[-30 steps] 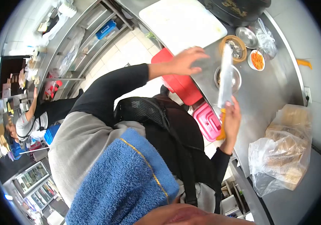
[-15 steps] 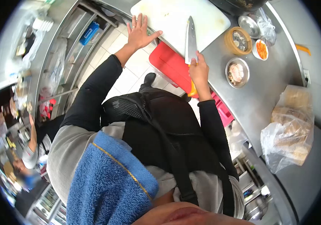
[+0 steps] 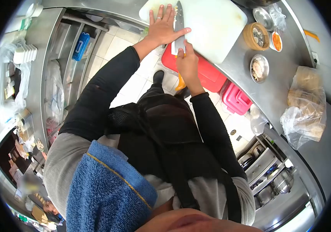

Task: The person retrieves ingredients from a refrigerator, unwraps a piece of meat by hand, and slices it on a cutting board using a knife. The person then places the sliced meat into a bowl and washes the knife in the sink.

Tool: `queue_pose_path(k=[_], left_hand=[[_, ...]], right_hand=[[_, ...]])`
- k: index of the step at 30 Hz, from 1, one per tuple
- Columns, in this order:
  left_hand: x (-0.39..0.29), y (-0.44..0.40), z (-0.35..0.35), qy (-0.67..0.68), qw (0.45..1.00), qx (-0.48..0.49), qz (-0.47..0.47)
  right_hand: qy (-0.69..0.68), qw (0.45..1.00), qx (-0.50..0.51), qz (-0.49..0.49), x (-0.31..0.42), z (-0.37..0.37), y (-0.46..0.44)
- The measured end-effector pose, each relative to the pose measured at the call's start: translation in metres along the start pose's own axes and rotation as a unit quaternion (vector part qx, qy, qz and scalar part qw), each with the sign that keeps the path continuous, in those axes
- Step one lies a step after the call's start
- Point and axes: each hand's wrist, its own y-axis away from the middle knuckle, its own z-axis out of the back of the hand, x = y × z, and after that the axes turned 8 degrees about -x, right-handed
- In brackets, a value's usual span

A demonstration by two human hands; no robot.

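My right hand (image 3: 188, 63) is wrapped round the yellow handle of a kitchen knife (image 3: 179, 25). The blade points away from me over the left part of a white cutting board (image 3: 212, 27). My left hand (image 3: 163, 29), a ring on one finger, lies with fingers stretched out on the board's left end, just beside the blade. Its thumb reaches across the blade; whether it presses on the metal I cannot tell. Small pale bits show between those fingers and the blade, too small to name.
Right of the board stand a bamboo steamer (image 3: 246, 36), a white bowl of orange shreds (image 3: 276, 41) and a metal bowl (image 3: 265, 69) with pale food. A plastic-bagged package (image 3: 306, 102) lies further right. Below the counter are a red bin (image 3: 210, 75) and pink basket (image 3: 237, 98).
The knife and my right hand have moved left across the board. My left hand has come from the board's near edge onto its surface, beside the blade. The camera view has shifted.
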Motion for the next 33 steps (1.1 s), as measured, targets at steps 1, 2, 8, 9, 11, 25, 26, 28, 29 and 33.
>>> queue_pose_path(k=[1,2,8,9,11,25,26,28,29,33], left_hand=[[0.001,-0.001,-0.004,-0.003,1.0,-0.007,-0.006],[0.003,-0.003,-0.007,-0.006,1.0,-0.016,-0.012],[0.043,-0.005,-0.005,0.131,0.986,-0.087,-0.053],[0.054,-0.003,0.007,0.201,0.973,-0.103,-0.052],[0.08,0.002,0.032,0.279,0.953,-0.112,-0.042],[0.098,0.052,0.075,0.418,0.886,-0.147,0.136],[0.103,0.054,0.077,0.436,0.874,-0.155,0.146],[0.126,0.065,0.074,0.457,0.856,-0.179,0.165],[0.145,0.073,0.07,0.458,0.85,-0.195,0.173],[0.184,0.097,0.067,0.307,0.923,-0.19,0.132]], right_hand=[[-0.02,0.999,0.016,-0.039,0.001,-0.005,0.001],[-0.041,0.996,0.03,-0.077,0.003,-0.009,0.001],[-0.293,0.914,0.048,-0.277,0.006,0.043,0.006],[-0.28,0.912,0.04,-0.296,0.009,0.07,0.01],[-0.226,0.923,0.004,-0.31,-0.017,0.119,0.028],[-0.26,0.902,0.093,-0.332,0.015,0.071,0.029],[-0.277,0.9,0.054,-0.332,0.007,0.074,0.023],[-0.31,0.891,-0.02,-0.332,-0.025,0.096,0.011],[-0.246,0.913,-0.03,-0.325,-0.036,0.117,0.007],[-0.066,0.943,-0.054,-0.323,-0.06,0.154,-0.002]])
